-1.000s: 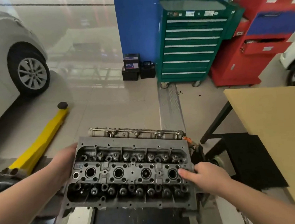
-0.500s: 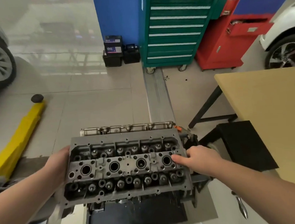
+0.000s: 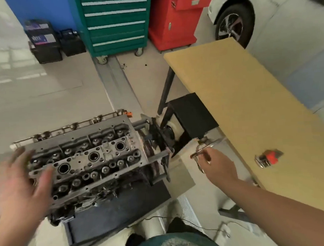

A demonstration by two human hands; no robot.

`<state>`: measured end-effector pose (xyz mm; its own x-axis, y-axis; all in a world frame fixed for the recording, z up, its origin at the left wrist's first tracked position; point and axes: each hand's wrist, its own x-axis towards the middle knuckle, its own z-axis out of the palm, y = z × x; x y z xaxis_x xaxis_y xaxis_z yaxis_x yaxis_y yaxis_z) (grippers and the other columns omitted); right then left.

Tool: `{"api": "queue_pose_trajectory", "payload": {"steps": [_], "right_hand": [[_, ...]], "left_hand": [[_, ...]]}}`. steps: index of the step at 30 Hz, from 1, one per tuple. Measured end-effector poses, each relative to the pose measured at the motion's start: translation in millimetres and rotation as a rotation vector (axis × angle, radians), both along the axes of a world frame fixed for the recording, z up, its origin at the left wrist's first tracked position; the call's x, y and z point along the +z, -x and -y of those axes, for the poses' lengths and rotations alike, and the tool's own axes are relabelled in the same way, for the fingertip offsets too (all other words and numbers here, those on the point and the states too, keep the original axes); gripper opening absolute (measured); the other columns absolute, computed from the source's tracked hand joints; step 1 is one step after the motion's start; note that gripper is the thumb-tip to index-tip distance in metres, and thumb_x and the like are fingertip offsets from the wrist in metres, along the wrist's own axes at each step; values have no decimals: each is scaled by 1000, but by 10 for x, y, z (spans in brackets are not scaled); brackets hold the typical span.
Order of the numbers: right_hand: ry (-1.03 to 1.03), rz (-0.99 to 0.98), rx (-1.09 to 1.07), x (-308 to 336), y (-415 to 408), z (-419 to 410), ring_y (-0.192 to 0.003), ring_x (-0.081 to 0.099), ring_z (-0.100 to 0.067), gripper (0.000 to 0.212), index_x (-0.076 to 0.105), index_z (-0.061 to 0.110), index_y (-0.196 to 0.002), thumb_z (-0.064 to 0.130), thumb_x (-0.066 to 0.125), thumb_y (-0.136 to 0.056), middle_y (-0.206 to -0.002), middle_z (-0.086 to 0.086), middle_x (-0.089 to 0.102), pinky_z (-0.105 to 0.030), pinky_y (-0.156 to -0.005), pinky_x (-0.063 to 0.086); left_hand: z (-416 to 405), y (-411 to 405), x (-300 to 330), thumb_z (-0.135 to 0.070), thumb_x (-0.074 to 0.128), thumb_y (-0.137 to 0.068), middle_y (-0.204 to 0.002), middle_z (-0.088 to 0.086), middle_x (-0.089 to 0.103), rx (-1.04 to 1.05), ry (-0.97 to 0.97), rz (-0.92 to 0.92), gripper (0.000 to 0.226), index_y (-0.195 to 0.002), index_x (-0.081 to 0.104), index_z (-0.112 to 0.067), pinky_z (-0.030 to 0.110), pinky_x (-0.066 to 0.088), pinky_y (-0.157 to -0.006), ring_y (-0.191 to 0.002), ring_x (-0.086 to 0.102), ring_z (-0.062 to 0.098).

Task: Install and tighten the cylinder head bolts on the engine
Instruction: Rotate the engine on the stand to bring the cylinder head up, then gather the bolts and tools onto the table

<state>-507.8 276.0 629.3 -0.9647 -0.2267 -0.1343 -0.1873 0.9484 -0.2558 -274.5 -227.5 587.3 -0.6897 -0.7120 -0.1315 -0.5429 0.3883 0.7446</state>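
The grey cylinder head (image 3: pixel 88 157) sits on the engine block (image 3: pixel 111 182), turned at an angle, with its valve springs and round plug wells facing up. My left hand (image 3: pixel 21 186) is blurred, its fingers spread over the head's near left end. My right hand (image 3: pixel 217 164) is off the head and reaches right to slim shiny metal pieces (image 3: pixel 205 149) lying on a ledge by the table. Blur hides whether its fingertips grip them.
A yellow-topped table (image 3: pixel 230 101) stands at the right with a red and metal tool (image 3: pixel 268 158) on it. A black box (image 3: pixel 192 112) sits under the table's edge. Farther off are a green tool cabinet (image 3: pixel 116 22), a red cabinet (image 3: pixel 177 20), batteries (image 3: pixel 42 40) and a car wheel (image 3: pixel 231 26).
My view swung right. My right hand left the head's right end and moved right to the metal pieces. My left hand let go of the head's left edge and opened.
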Motion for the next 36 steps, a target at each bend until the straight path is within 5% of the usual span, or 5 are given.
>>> {"api": "queue_pose_trajectory", "payload": {"steps": [4, 8, 17, 22, 36], "right_hand": [[-16, -25, -190, -62, 100, -915, -69, 54, -9, 10, 56, 38, -97, 44, 48, -99, -84, 14, 63, -27, -56, 37], [-99, 48, -410, -167, 406, -1673, -75, 59, -23, 16, 60, 36, -110, 38, 48, -100, -92, 4, 68, -33, -64, 44], [-51, 131, -770, -210, 803, -3163, -80, 60, -25, 36, 59, 26, -126, 21, 46, -92, -107, -3, 70, -33, -65, 50], [33, 206, -969, -356, 437, -3831, -70, 62, -20, 43, 58, 24, -132, 16, 48, -91, -90, 3, 64, -30, -59, 51], [96, 356, -971, -642, 255, -4149, -74, 62, -19, 37, 60, 23, -127, 20, 47, -92, -102, -2, 67, -26, -56, 44]], "left_hand": [[-1068, 739, 769, -67, 42, -100, -172, -14, 18, -366, 484, 62, 72, -163, 25, -36, 57, 21, -124, -158, 4, 7], [-1782, 1334, 903, -55, 48, -100, -169, 1, 27, -507, 416, 149, 67, -159, 35, -25, 58, 14, -127, -160, 14, 25], [-3574, 2569, 942, -49, 54, -99, -149, -6, 44, -809, 321, -40, 51, -144, 50, -27, 47, 29, -117, -145, 32, 24], [-4453, 2982, 894, -39, 61, -98, -144, -7, 49, -967, 250, -25, 44, -139, 57, -24, 39, 31, -112, -141, 37, 22], [-5151, 2982, 844, -45, 55, -98, -139, -13, 56, -1045, 146, 76, 46, -139, 58, -25, 43, 46, -112, -136, 45, 12]]}}
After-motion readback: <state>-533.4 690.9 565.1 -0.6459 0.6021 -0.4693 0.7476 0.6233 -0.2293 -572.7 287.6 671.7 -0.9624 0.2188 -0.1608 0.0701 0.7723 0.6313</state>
